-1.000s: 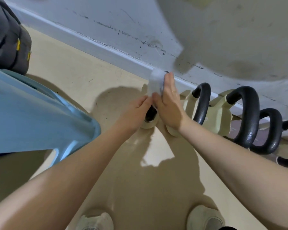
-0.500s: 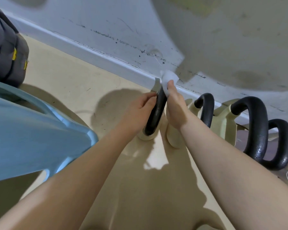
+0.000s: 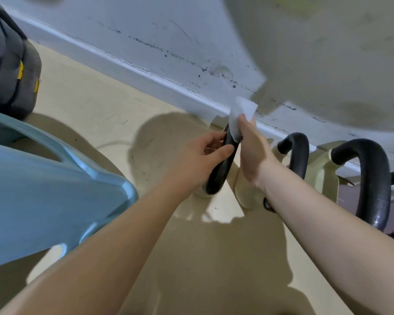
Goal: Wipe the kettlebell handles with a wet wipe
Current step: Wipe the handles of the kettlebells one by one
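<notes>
— Where, the nearest kettlebell handle (image 3: 223, 164)?
— By the floor's wall edge, looping up and away; left hand (image 3: 198, 160) curled round its near side.
— And the wet wipe (image 3: 241, 114)?
— Pinched in right hand (image 3: 253, 153), at the loop's top, closest for wiping downward.

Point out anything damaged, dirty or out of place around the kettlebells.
The pale grey wall above the white skirting board is scuffed, with dark scratches and specks, densest just behind the white wet wipe. The black kettlebell handles stand upright in a row; nothing looks spilled or toppled.
</notes>
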Demonstrator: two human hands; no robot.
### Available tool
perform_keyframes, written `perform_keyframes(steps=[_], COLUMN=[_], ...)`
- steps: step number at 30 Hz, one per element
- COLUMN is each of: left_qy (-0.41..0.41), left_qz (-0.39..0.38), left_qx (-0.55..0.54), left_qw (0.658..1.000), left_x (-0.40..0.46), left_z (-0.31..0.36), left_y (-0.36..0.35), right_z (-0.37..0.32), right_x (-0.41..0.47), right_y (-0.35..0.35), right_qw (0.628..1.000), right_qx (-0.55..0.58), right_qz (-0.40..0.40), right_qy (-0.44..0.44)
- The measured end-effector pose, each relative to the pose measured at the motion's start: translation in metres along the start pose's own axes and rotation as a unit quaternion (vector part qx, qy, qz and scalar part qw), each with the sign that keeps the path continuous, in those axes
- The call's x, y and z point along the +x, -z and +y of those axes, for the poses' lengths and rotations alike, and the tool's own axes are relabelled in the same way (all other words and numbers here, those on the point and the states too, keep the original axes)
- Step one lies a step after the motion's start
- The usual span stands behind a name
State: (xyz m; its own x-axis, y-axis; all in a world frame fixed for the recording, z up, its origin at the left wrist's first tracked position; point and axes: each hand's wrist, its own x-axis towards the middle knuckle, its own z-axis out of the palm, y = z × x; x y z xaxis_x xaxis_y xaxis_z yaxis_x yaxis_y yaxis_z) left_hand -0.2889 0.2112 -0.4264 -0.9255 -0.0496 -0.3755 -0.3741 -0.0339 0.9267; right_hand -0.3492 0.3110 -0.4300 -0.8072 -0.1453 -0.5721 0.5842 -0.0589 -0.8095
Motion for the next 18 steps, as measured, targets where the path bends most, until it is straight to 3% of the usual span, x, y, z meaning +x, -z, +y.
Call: perform_keyframes(steps=[3, 5, 6, 7, 9, 11, 12, 15, 16, 18], left_qy=[0.004, 0.004, 0.006, 0.007, 0.018, 0.042, 0.051, 0.064, 0.066, 0.061], left_qz=[-0.001, -0.006, -0.004, 0.002, 0.022, 0.035, 0.036, 0.025, 0.020, 0.002], left_qx=[-0.008, -0.011, -0.001, 0.021, 0.066, 0.067, 0.056, 0.064, 0.062, 0.051], left_qw=[1.000, 1.000, 1.000, 1.000, 0.997, 0.996, 0.997, 0.996, 0.996, 0.997], left_x=[0.000, -0.002, -0.003, -0.002, -0.003, -0.007, -0.009, -0.014, -0.016, -0.019], left_z=[0.002, 0.004, 0.005, 0.005, 0.002, -0.004, -0.006, -0.010, -0.011, -0.012], left_y=[-0.001, 0.000, 0.001, 0.003, 0.007, 0.014, 0.019, 0.033, 0.035, 0.037], right_z=[-0.012, -0.021, -0.024, -0.025, -0.028, -0.031, -0.033, -0.035, -0.032, -0.022], right_x=[0.016, 0.033, 0.036, 0.035, 0.026, 0.020, 0.025, 0.040, 0.039, 0.028], right_y=[0.001, 0.007, 0.009, 0.010, 0.016, 0.025, 0.031, 0.032, 0.026, 0.016], right_qw=[0.987, 0.952, 0.903, 0.830, 0.698, 0.642, 0.634, 0.666, 0.660, 0.596], right_qx=[-0.128, -0.270, -0.379, -0.488, -0.584, -0.613, -0.621, -0.609, -0.609, -0.633], right_qz=[0.012, -0.007, -0.041, -0.083, -0.164, -0.209, -0.204, -0.160, -0.162, -0.168], right_qy=[0.098, 0.144, 0.195, 0.259, 0.380, 0.411, 0.413, 0.399, 0.409, 0.465])
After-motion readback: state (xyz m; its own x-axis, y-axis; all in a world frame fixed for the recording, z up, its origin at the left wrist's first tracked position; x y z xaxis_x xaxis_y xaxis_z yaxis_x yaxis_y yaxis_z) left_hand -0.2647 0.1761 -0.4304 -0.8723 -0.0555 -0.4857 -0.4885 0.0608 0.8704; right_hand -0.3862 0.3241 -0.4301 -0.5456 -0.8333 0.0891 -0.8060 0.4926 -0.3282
